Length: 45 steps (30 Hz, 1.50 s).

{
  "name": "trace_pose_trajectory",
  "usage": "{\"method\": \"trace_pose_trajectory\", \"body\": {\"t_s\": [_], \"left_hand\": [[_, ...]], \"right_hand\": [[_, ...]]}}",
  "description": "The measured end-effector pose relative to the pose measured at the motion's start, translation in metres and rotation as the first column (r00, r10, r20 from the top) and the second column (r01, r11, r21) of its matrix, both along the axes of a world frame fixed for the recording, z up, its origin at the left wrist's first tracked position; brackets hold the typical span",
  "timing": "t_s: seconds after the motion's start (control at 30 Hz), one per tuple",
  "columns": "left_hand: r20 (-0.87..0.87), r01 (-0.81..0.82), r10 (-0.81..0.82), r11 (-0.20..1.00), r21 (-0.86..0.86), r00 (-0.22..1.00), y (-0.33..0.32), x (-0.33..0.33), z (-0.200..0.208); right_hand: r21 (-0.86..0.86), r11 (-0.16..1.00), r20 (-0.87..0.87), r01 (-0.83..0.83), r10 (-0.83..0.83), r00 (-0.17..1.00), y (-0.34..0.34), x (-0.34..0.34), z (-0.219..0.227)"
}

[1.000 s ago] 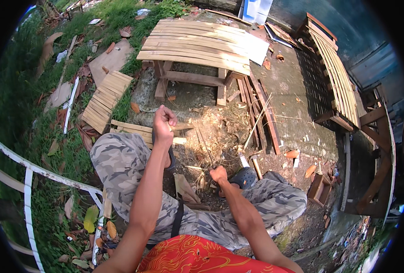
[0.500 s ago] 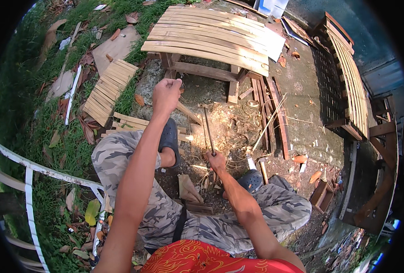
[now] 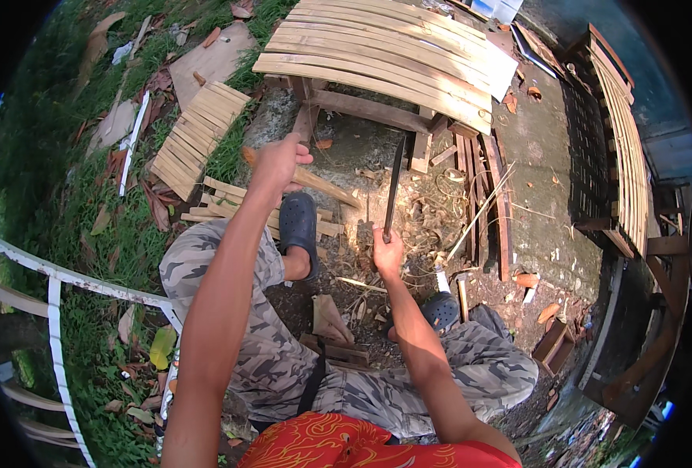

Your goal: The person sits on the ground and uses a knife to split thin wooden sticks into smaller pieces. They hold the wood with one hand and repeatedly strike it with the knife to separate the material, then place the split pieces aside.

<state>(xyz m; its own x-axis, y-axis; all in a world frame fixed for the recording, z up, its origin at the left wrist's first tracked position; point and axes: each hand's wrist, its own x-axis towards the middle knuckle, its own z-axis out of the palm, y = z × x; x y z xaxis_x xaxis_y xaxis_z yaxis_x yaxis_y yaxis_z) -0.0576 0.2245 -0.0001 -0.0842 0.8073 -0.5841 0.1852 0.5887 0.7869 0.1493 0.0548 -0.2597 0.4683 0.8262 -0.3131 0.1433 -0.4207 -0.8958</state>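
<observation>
My left hand (image 3: 278,165) is closed round a short wooden stick (image 3: 326,187), which slants down to the right over the ground. In my right hand (image 3: 387,251) is the lower end of a machete (image 3: 394,187), its long dark blade pointing up and away. The blade stands to the right of the stick's end, apart from it. Beneath them the ground is strewn with pale wood shavings (image 3: 416,207). Below the left hand, several pale slats (image 3: 229,195) lie beside my left shoe (image 3: 298,226).
A low slatted bench (image 3: 377,66) stands ahead, with dark planks (image 3: 475,175) to its right. A hammer (image 3: 463,298) lies beside my right shoe (image 3: 441,310). Farther right are a second slatted bench (image 3: 623,148) and a small wooden box (image 3: 554,345). A white metal rail (image 3: 88,286) curves along the left.
My left hand has come slightly lower, and more of the stick shows. The right hand has moved up and right with the machete, whose blade now tilts right. The whole view has shifted slightly.
</observation>
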Motion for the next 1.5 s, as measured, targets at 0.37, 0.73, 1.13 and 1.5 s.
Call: {"method": "trace_pose_trajectory", "body": {"t_s": [0.37,0.73,1.13,1.5], "left_hand": [[0.041,-0.026,0.027,0.999,-0.033,0.999,-0.020,-0.008,-0.005],[0.029,-0.017,0.017,1.000,-0.004,0.999,-0.033,-0.015,-0.006],[0.082,-0.062,0.063,0.998,-0.010,0.995,-0.032,-0.008,-0.005],[0.064,-0.088,0.092,0.995,-0.052,0.994,-0.032,-0.009,-0.003]], "right_hand": [[0.056,0.998,-0.098,0.042,-0.037,0.994,-0.020,0.003,-0.042],[-0.490,0.872,-0.058,-0.011,-0.021,0.998,-0.015,-0.007,-0.048],[-0.369,0.922,0.079,-0.121,0.161,0.984,0.000,-0.021,-0.037],[-0.513,0.845,0.127,-0.149,0.247,0.961,-0.008,-0.026,-0.047]]}}
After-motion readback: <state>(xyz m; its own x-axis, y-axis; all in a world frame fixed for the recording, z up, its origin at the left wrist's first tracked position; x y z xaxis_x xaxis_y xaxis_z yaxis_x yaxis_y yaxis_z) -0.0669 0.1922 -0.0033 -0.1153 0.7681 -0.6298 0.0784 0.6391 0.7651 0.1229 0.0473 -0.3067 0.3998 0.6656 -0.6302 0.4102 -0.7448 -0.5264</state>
